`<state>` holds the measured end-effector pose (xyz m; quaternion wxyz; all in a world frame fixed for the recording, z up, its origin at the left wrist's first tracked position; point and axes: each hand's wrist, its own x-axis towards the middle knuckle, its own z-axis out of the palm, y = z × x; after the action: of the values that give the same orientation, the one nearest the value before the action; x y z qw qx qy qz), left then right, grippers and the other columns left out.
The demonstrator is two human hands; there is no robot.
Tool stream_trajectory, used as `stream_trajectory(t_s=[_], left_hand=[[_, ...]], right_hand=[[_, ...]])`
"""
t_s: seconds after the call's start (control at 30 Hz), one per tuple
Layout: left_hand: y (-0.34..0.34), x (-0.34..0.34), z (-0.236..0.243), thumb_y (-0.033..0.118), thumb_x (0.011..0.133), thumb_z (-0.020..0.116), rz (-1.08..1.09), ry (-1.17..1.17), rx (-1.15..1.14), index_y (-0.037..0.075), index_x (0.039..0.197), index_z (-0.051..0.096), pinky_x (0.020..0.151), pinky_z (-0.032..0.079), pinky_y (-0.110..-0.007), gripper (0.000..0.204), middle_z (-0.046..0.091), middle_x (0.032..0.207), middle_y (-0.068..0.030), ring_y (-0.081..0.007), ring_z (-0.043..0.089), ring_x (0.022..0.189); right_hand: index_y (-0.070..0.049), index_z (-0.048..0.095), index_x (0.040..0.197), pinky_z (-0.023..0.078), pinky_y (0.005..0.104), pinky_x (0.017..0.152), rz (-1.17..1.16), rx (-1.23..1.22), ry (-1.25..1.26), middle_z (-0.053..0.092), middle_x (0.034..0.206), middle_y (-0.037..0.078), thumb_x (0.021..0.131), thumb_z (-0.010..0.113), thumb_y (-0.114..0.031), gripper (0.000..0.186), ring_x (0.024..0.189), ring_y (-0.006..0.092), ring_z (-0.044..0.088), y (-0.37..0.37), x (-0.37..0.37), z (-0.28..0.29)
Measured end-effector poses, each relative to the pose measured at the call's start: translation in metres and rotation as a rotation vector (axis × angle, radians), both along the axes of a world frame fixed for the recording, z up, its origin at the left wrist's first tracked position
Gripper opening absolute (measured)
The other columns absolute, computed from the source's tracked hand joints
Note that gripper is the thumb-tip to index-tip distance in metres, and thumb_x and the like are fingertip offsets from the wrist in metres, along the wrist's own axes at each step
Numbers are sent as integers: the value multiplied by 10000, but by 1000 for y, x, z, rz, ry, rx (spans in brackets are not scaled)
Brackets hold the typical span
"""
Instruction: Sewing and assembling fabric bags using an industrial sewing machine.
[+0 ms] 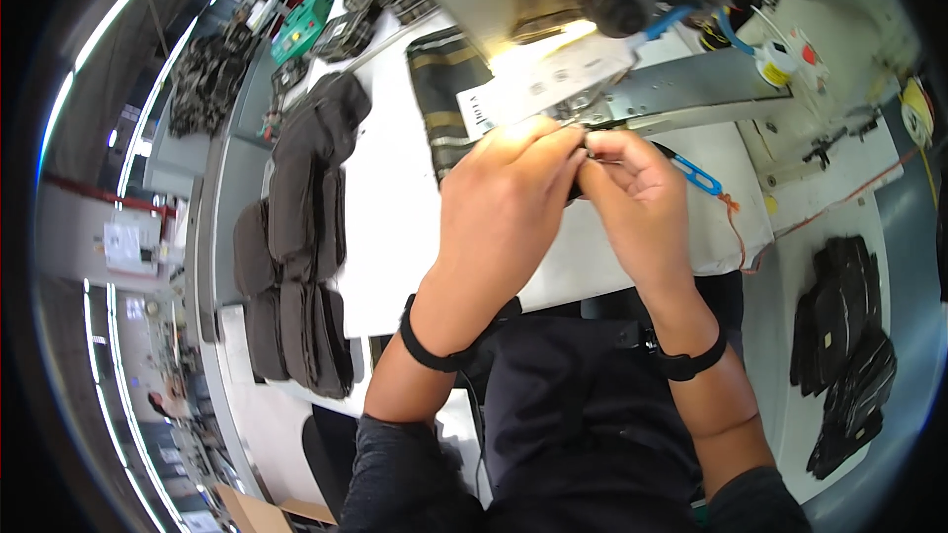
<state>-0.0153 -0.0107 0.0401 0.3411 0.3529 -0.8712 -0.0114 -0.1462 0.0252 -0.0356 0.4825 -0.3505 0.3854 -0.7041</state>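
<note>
My left hand point(504, 202) and my right hand point(640, 202) meet just in front of the sewing machine's needle plate point(583, 109), fingertips pinched together on a small dark piece that is mostly hidden by them. A dark striped fabric with tan bands point(434, 89) lies behind my left hand, partly under a white printed sheet point(513, 89). The lit machine head point(548, 0) hangs above. Blue thread snips point(701, 176) on an orange cord lie just right of my right hand on the white table point(385, 247).
Stacked dark padded pieces point(306, 237) line the table's left. More dark pieces point(839, 336) lie lower right. A green container point(301, 25) and fabric piles point(202, 79) sit farther back. A thread cone point(916, 109) is at right. A co-worker point(173, 400) is in the left background.
</note>
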Motion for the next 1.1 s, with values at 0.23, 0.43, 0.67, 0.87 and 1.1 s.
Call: stream_trajectory(t_s=[0.23, 0.43, 0.67, 0.87, 1.1], left_hand=[[1, 6, -10, 52, 821, 759, -17, -49, -59, 38, 1090, 755, 829, 568, -405, 269, 715, 1011, -93, -317, 692, 957], [23, 11, -11, -7, 831, 664, 161, 32, -199, 21, 1253, 600, 871, 540, -433, 427, 627, 1065, -137, -332, 640, 976], [5, 21, 8, 53, 802, 718, -139, -249, -254, 48, 1144, 690, 855, 568, -406, 343, 691, 1125, -107, -303, 680, 1013], [-11, 30, 28, -4, 792, 772, -281, -404, -275, 82, 1142, 798, 864, 595, -385, 361, 732, 1098, -62, -275, 714, 994], [4, 20, 24, -20, 832, 796, -184, -457, -181, 87, 1132, 808, 850, 579, -367, 318, 743, 1057, -71, -254, 716, 989]], right_hand=[[38, 681, 1122, 550, 241, 778, -22, 22, 76, 748, 1015, 61, 1023, 659, 32, 102, 879, 84, 703, 3, 3, 6], [38, 666, 1139, 539, 228, 815, -87, -17, 113, 724, 1035, 53, 1002, 666, 52, 138, 922, 81, 685, 5, 10, 0], [-65, 586, 1274, 519, 367, 918, -272, -24, 323, 656, 1137, 81, 848, 738, 2, 457, 1084, 199, 648, 8, 36, -6], [-8, 698, 1220, 540, 378, 908, -238, 17, 281, 729, 1120, 136, 898, 734, -73, 330, 1034, 246, 703, 27, 17, 2], [95, 708, 1219, 554, 259, 757, -106, 6, 24, 758, 961, 89, 959, 679, -21, 286, 865, 85, 689, 32, 15, 1]])
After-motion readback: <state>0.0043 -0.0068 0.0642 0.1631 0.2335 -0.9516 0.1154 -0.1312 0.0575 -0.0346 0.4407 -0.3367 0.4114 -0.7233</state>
